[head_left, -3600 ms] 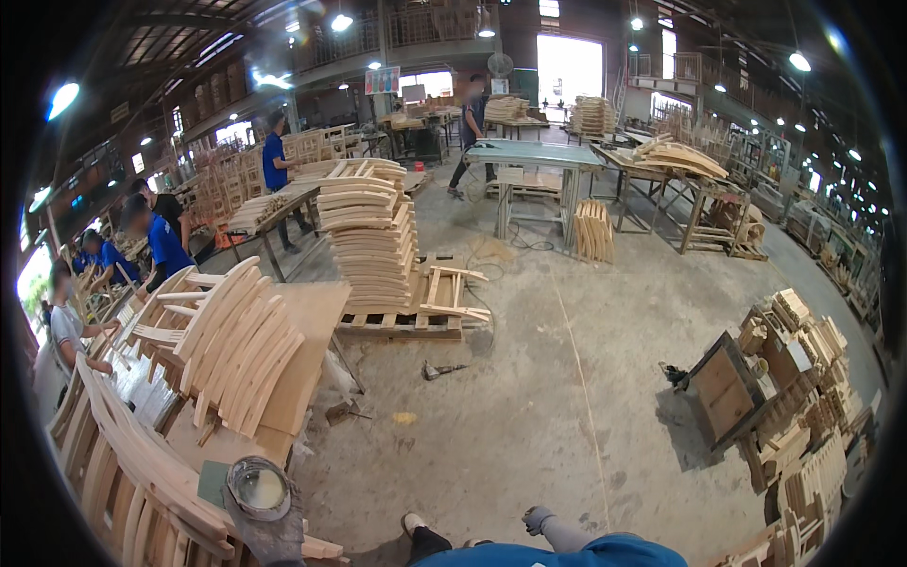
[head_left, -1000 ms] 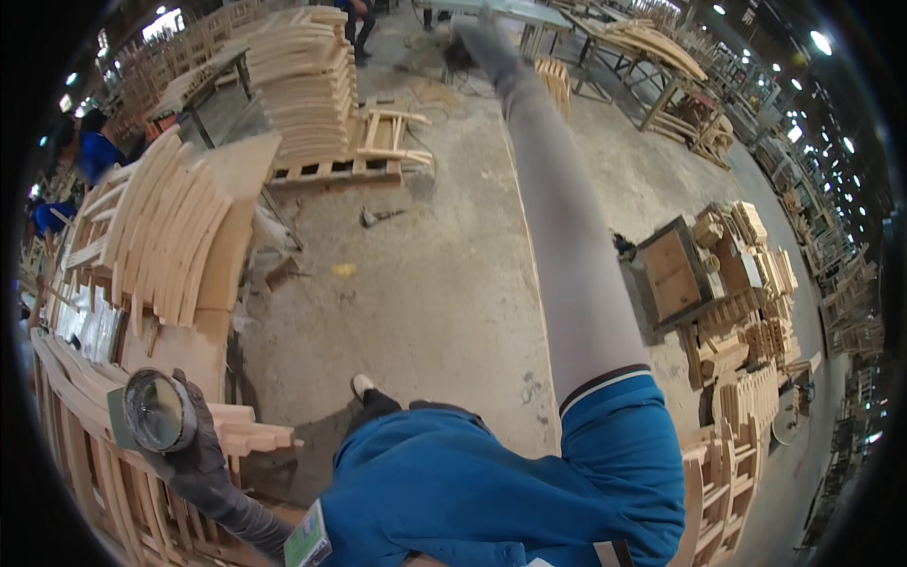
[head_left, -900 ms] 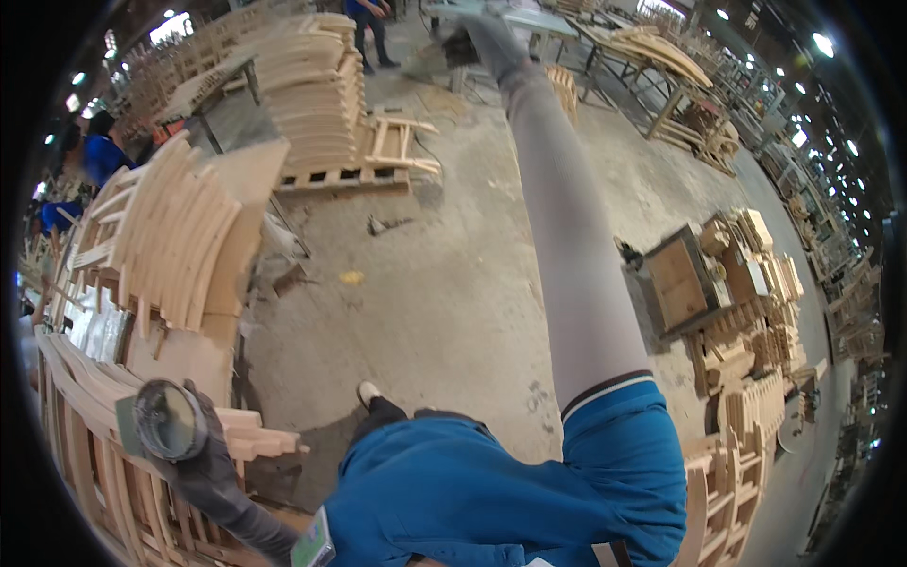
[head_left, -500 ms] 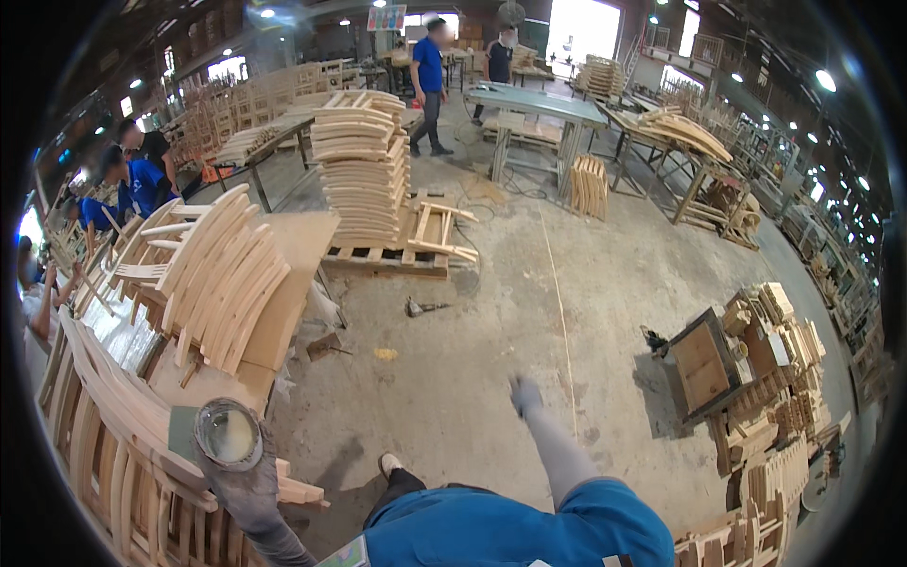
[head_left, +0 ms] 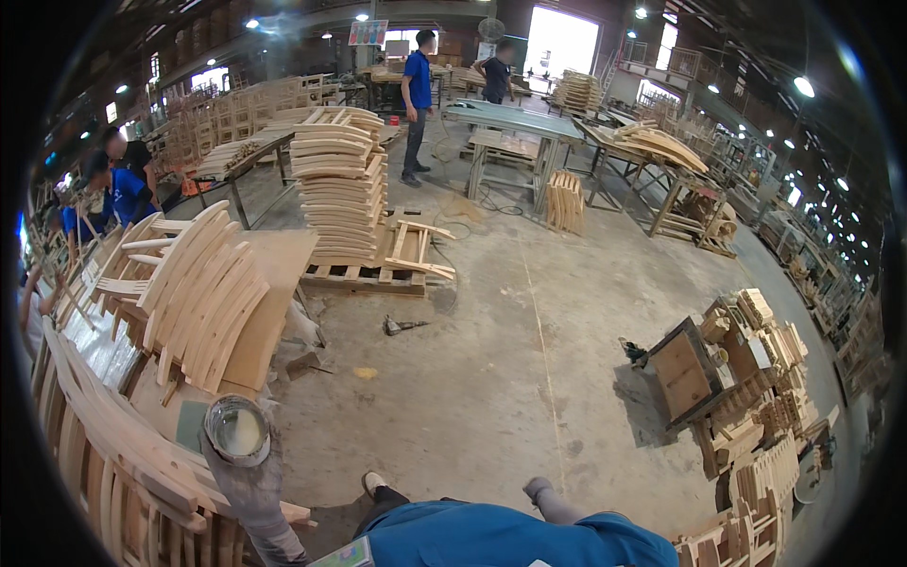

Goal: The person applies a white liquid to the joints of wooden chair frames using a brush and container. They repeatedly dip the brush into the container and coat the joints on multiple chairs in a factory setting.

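My left hand (head_left: 253, 484), in a grey glove, holds a round open tin (head_left: 236, 430) with a pale inside, low at the left. The tin hangs over the edge of a workbench (head_left: 151, 402) loaded with curved wooden chair parts (head_left: 203, 293) and a plywood board (head_left: 276, 293). My right hand (head_left: 539, 489), also in a grey glove, is drawn in close above my blue shirt (head_left: 510, 541) at the bottom edge. It holds nothing that I can see, and its fingers are too small to read.
A tall stack of curved wooden pieces (head_left: 340, 189) stands on a pallet (head_left: 368, 279). A hand tool (head_left: 402, 326) lies on the concrete floor. Wooden blocks and a box (head_left: 746, 378) pile up at the right. A person in blue (head_left: 416, 90) stands at the back, with others at the left.
My right arm, stretched far forward a second ago, has dropped back to my body. The view has tilted up toward the hall. My left hand keeps the tin.
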Available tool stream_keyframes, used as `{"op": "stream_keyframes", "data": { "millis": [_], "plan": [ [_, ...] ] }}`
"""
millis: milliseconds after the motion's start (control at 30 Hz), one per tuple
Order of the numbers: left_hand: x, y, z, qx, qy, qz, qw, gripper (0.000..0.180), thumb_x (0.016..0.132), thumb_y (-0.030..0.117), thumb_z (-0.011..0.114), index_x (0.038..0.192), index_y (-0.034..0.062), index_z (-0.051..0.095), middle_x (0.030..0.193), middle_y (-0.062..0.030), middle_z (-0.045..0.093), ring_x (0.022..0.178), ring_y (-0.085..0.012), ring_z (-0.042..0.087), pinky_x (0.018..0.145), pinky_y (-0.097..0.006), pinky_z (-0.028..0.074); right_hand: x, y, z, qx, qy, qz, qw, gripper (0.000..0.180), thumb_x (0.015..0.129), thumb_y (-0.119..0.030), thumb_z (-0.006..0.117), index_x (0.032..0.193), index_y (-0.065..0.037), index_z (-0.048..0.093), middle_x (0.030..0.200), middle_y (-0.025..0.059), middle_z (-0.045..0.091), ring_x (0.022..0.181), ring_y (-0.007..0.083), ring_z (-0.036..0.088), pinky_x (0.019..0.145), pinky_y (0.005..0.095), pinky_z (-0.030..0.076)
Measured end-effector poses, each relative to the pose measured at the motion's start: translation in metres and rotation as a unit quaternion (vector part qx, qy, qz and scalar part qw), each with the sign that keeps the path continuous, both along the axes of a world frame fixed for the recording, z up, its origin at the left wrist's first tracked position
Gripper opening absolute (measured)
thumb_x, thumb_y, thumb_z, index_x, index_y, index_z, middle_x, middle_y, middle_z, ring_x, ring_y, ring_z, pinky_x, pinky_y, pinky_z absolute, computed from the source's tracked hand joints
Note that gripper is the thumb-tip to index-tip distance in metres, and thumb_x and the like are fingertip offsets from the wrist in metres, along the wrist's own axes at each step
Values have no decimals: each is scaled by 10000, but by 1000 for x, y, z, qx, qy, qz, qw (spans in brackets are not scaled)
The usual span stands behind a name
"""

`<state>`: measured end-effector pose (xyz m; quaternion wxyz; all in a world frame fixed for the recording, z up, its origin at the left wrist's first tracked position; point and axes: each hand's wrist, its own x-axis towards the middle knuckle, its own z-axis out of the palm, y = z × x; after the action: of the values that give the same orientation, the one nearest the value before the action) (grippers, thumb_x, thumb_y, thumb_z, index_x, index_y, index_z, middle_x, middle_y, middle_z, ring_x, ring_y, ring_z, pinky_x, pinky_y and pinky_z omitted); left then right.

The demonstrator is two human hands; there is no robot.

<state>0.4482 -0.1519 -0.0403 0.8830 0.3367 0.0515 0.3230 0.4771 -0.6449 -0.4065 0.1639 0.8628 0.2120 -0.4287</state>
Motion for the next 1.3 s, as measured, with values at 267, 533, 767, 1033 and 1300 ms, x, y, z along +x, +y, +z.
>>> {"op": "stream_keyframes", "data": {
  "millis": [267,533,767,1033,1300],
  "plan": [
    [-9,2,1,85,60,62,993,582,841,58,609,1350,129,336,1334,-66,393,1146,-253,460,928,-458,479,88,77,13,306,-209,-385,845,462,815,-372,567,1122,-32,627,1112,176,633,1023,302,609,883,374,481],
    [-31,31,-8,-65,49,76,994,596,825,26,622,1342,88,331,1321,-99,407,1133,-255,468,925,-449,490,73,120,-3,290,-45,-437,850,453,805,-330,586,1182,-80,597,897,135,683,586,244,647,525,370,531],
    [-23,22,-16,177,150,166,958,500,867,89,584,1316,59,365,1296,-119,434,1125,-275,483,926,-456,489,58,79,-9,264,-20,-480,837,421,817,-279,583,1194,-90,581,765,93,646,483,192,571,440,340,481],
    [-9,-8,13,-104,4,23,994,629,779,-82,626,1329,24,338,1272,-132,441,1116,-229,483,936,-393,492,43,47,-12,297,2,-593,749,396,838,-199,574,1207,-58,545,785,75,622,577,170,578,442,327,464],
    [-13,8,-27,340,144,184,911,504,888,252,560,1340,121,380,1315,-75,433,1154,-253,465,907,-460,480,28,62,-7,325,52,-651,684,384,838,-194,581,1201,-71,557,744,74,618,545,189,568,440,326,453]
  ]
}}
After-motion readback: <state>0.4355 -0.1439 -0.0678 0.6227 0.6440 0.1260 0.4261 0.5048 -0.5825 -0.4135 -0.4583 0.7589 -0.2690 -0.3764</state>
